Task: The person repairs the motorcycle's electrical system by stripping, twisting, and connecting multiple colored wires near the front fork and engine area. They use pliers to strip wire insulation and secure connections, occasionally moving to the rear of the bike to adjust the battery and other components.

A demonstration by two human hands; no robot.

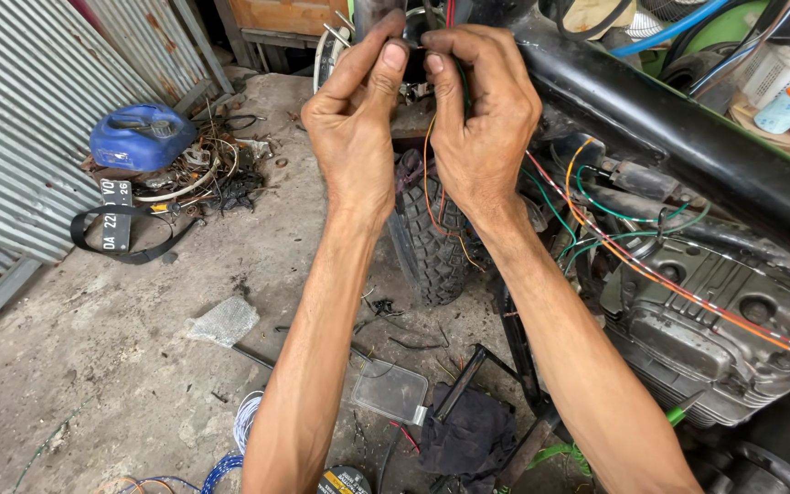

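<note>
Where thumbs meet, wires [428, 174] half-hidden behind left hand [356, 119]; right hand [482, 114].

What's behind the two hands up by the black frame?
Behind the left hand and right hand hang thin wires, with the knobby tyre below. Whatever the fingertips pinch is covered.

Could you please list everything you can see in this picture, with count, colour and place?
wires: many, orange, green, red, running from the hands to the engine
engine: one, grey, lower right
frame tube: one, black, upper right
tyre: one, black, knobbly, centre
container: one, blue, upper left
corrugated sheets: grey, left
cloth: one, black, on the floor
left hand: pinching at top centre
right hand: pinching wires beside it
</note>
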